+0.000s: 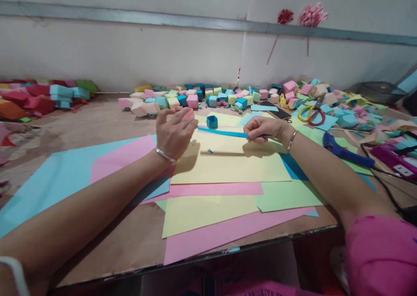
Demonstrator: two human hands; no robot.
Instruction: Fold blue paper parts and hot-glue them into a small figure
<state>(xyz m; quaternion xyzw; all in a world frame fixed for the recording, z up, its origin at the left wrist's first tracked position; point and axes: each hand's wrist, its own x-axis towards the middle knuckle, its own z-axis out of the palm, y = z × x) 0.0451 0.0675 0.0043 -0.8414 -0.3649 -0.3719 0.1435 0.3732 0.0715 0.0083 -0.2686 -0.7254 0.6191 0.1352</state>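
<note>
A narrow blue paper strip point(224, 133) stretches across the middle, above a yellow sheet point(228, 167). My right hand point(263, 129) is closed on its right end. My left hand point(177, 133) is raised with its fingers apart, near the strip's left end; a small pink paper piece point(189, 114) shows just behind its fingers, and I cannot make out whether they touch it. Between my hands, a little farther back, stands a small blue folded paper box point(212, 122). A tiny blue scrap point(210, 151) lies on the yellow sheet.
Folded paper boxes point(192, 101) line the back. Red-and-yellow scissors point(314, 114), a dark phone point(276, 110), a blue glue gun point(347, 151) and a purple power strip point(395, 161) with cables are on the right. Blue, pink and green sheets point(289, 195) spread around; red and orange boxes point(35, 98) sit back left.
</note>
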